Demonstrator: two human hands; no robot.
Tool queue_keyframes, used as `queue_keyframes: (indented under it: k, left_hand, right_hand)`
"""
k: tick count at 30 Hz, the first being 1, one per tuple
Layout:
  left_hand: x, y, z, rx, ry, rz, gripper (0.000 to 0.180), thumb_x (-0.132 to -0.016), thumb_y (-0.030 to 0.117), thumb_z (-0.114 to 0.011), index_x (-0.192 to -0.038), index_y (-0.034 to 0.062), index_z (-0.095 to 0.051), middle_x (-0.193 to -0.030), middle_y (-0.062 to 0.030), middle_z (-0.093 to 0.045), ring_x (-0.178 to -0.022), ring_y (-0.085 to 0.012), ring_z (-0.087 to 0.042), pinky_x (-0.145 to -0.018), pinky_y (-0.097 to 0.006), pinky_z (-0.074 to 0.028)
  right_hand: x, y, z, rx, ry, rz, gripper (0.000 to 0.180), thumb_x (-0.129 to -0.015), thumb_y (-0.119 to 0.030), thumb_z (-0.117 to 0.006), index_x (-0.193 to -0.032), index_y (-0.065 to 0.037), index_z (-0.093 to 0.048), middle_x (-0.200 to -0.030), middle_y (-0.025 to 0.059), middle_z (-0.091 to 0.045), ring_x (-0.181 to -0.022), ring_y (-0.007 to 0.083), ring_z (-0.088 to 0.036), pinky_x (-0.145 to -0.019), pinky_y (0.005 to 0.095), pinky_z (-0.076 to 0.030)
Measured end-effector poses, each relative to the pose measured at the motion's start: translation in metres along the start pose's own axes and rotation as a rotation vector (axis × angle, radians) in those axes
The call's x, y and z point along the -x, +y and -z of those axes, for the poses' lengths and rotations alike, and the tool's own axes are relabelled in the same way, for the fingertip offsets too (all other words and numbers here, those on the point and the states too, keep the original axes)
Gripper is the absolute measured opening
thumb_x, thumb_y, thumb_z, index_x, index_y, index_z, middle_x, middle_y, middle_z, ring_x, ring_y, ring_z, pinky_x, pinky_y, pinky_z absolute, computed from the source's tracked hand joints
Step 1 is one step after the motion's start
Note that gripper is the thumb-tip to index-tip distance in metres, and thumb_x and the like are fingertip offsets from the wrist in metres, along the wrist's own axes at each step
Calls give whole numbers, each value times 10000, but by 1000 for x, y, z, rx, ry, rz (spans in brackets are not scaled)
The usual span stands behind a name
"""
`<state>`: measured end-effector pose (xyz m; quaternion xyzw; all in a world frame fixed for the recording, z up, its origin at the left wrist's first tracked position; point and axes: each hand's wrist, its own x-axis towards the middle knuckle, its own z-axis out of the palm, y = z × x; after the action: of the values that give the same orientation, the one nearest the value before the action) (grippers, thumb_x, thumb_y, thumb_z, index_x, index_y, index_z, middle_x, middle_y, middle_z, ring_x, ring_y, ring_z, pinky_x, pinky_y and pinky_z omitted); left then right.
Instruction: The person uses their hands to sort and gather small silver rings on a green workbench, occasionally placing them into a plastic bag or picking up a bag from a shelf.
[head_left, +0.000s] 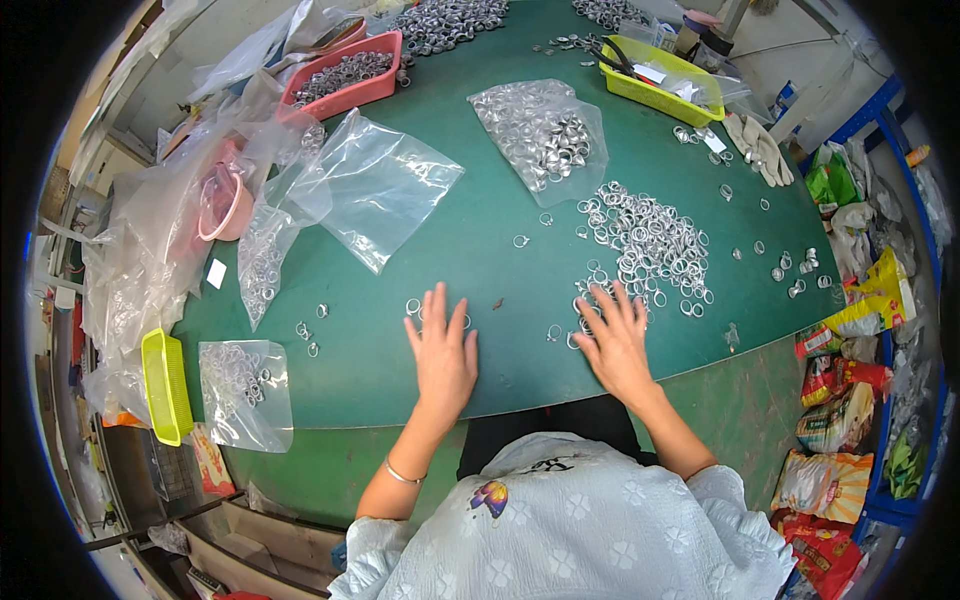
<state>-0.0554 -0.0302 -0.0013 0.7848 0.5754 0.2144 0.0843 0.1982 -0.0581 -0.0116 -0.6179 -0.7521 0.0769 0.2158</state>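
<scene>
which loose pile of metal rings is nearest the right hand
The pile of metal rings ahead of the right hand; both other piles sit at the far end of the green table.

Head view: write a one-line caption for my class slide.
Left hand and right hand, both open, among silvery rings on a green table with clear bags.

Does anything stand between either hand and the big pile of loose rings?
Nothing visible blocks the right hand; its fingers overlap the ring pile at its near edge. From the left hand, mostly open green tabletop intervenes, with a small brown fleck but no visible barrier.
</scene>
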Motion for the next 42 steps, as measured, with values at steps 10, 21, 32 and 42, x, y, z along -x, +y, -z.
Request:
queue_keyframes:
  k: [10, 21, 32, 42]
  left_hand:
    - [-42, 50, -33, -2, -265, -420, 635, -699, -95, -550, -1298, 118, -554, -1483, -129, -360, -1367, -366, -330, -1085, -632, -246]
    - [-6, -10, -15, -78, -29, -60, 304, -824, -5, -572, -1125, 8, -611, -1371, -158, -479, -1322, -356, -401, -1084, -616, -254]
    - [-4, 82, -41, 242, -97, -294, 193, -793, 65, -690, -986, 67, -678, -1393, -162, -434, -1370, -427, -300, -1050, -716, -175]
    - [19, 70, -33, 295, -103, -245, 97, -778, 52, -710, -864, 42, -666, -1339, -150, -492, -1339, -399, -368, -1067, -695, -176]
  right_hand:
    - [-2, 12, 10, 147, 79, -143, 413, -907, -262, -607, -1280, -89, -566, -1390, 170, -421, -1354, 404, -297, -1067, 637, -189]
    - [10, -11, 21, 86, 83, -82, 311, -797, -214, -711, -1080, -91, -672, -1222, 101, -512, -1202, 334, -424, -1047, 626, -221]
    - [26, 8, 19, -113, 155, -67, 169, -749, -116, -729, -904, -74, -677, -1073, 43, -587, -1079, 263, -513, -1024, 556, -277]
    - [32, -1, 18, -152, 215, 27, 141, -734, -90, -733, -848, -62, -656, -968, 52, -569, -997, 262, -523, -902, 474, -330]
